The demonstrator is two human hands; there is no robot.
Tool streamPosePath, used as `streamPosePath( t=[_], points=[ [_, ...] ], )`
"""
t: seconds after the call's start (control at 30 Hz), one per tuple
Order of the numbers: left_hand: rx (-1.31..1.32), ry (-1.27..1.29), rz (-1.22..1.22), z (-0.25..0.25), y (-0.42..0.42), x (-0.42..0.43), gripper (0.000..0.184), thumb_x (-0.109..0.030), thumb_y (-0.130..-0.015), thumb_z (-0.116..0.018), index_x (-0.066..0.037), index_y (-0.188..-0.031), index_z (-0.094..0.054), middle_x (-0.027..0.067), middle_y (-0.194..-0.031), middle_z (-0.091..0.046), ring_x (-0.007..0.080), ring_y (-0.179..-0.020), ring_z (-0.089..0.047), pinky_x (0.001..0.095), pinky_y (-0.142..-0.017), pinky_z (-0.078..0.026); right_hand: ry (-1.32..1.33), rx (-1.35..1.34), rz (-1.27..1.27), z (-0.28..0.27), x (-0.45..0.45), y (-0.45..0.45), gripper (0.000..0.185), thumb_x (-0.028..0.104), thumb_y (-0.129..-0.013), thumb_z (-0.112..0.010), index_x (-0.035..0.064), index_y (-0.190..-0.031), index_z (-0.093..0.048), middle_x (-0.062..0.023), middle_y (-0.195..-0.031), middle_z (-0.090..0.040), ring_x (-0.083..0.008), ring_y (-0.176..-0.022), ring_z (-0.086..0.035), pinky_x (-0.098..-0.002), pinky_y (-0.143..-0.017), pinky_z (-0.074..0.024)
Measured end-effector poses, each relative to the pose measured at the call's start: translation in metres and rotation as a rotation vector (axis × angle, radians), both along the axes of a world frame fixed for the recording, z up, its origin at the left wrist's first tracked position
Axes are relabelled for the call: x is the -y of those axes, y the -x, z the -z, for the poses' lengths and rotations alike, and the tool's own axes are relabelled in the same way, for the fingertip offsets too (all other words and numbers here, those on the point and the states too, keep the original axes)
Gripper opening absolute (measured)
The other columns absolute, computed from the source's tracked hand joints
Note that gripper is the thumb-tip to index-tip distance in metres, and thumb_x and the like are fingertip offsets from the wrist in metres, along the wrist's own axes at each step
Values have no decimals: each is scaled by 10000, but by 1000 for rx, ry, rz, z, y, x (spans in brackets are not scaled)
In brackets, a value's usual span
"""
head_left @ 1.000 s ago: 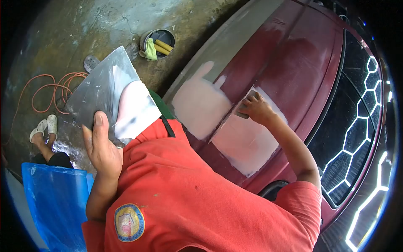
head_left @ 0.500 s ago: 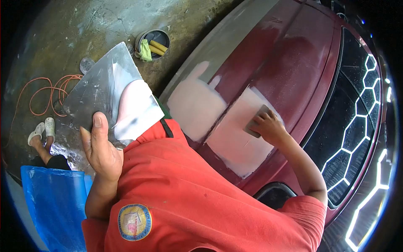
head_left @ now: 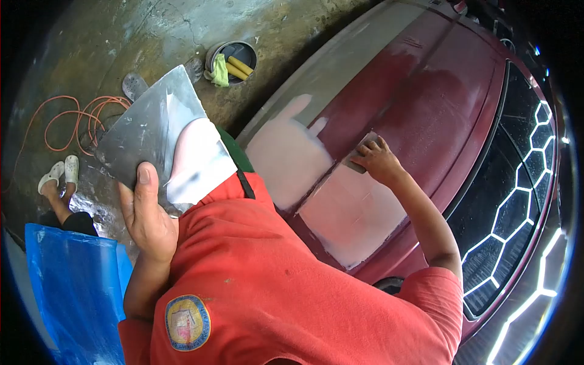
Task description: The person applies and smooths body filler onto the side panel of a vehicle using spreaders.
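Observation:
My left hand (head_left: pixel 150 220) grips the lower edge of a grey mixing board (head_left: pixel 137 131), thumb on its face. A thick mound of pale pink body filler (head_left: pixel 193 143) lies on the board's right half. In my right hand (head_left: pixel 380 160) is a flat grey putty spreader (head_left: pixel 363 144), fingers pressed on it, at the upper edge of a filler patch (head_left: pixel 353 210) on the maroon car door (head_left: pixel 420 115). A second, duller filler patch (head_left: pixel 283 155) lies left of it, across a dark seam.
A round bin (head_left: pixel 253 61) with a green cloth and yellow rolls stands on the concrete floor. An orange hose (head_left: pixel 76 115) lies coiled at left. Another person's legs in white clogs (head_left: pixel 71 168) show near a blue sheet (head_left: pixel 73 274). Car windows (head_left: pixel 486 201) reflect hexagonal lights.
My right hand has moved the spreader up and slightly left, from the middle of the filler patch to its top edge. My left hand still holds the board in nearly the same place.

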State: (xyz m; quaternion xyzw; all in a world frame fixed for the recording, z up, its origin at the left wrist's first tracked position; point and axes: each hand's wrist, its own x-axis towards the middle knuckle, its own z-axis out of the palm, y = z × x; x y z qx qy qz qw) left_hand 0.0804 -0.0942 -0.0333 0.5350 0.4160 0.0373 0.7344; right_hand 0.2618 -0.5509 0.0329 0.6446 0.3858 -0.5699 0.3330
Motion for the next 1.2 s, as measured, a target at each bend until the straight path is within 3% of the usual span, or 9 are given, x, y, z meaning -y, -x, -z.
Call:
streamPosePath(
  t=[0.17,0.23,0.3,0.37,0.43,0.63,0.87,1.0,1.2],
  points=[
    [-14,192,-134,-11,-16,12,479,-191,-1011,-534,73,-1393,-415,186,-1423,-480,258,-1297,-489,376,-1100,-385,21,-7,6,0,2,2,369,172,-931,-536,330,-1237,-670,-16,-1334,-554,-245,-1323,-463,-534,-1172,-291],
    [-2,-74,135,-4,-4,9,484,-191,-1009,-537,71,-1397,-413,182,-1427,-477,255,-1303,-483,375,-1101,-383,31,-18,43,-17,-5,0,421,112,-884,-562,311,-1240,-665,-5,-1326,-558,-242,-1296,-480,-528,-1166,-298],
    [-24,-28,129,-4,-5,9,492,-191,-1007,-543,70,-1402,-408,180,-1432,-472,253,-1306,-479,375,-1104,-379,40,-27,68,-41,-7,-2,405,107,-874,-570,302,-1213,-675,-3,-1311,-565,-240,-1282,-491,-528,-1161,-306],
    [-91,326,-151,-12,-16,11,503,-192,-1004,-551,70,-1408,-402,179,-1438,-467,252,-1308,-475,375,-1108,-374,44,-39,76,-63,-8,-4,324,155,-903,-560,302,-1156,-699,-11,-1289,-575,-239,-1279,-495,-536,-1157,-316],
    [-84,309,-136,-8,-10,14,528,-195,-1002,-558,96,-1407,-384,192,-1440,-462,253,-1312,-469,376,-1117,-365,96,-56,35,-69,-20,-10,336,146,-904,-556,308,-1163,-695,-11,-1282,-578,-236,-1265,-506,-535,-1156,-318],
    [-70,44,38,10,12,12,583,-199,-990,-583,178,-1371,-353,233,-1420,-469,253,-1316,-463,384,-1139,-340,-32,28,-71,-30,-1,-26,372,136,-908,-550,283,-1233,-655,-10,-1282,-598,-232,-1269,-516,-527,-1160,-315],
    [-139,348,-184,-9,-12,8,588,-198,-1005,-553,183,-1397,-337,262,-1412,-476,270,-1298,-487,407,-1181,-268,-15,22,6,6,15,-33,428,58,-863,-564,200,-1262,-623,12,-1316,-589,-215,-1289,-499,-499,-1180,-289],
    [-25,70,54,10,18,12,514,-189,-998,-570,142,-1363,-423,246,-1398,-494,260,-1286,-500,394,-1155,-312,-12,19,3,14,17,-33,408,57,-865,-560,201,-1240,-632,16,-1313,-590,-218,-1281,-504,-489,-1181,-287],
    [-23,217,-40,10,12,14,458,-176,-993,-583,94,-1343,-464,210,-1379,-515,253,-1280,-506,377,-1112,-374,30,39,50,-17,9,-27,304,103,-878,-559,180,-1151,-669,24,-1211,-626,-214,-1241,-529,-506,-1148,-331]
  ],
)
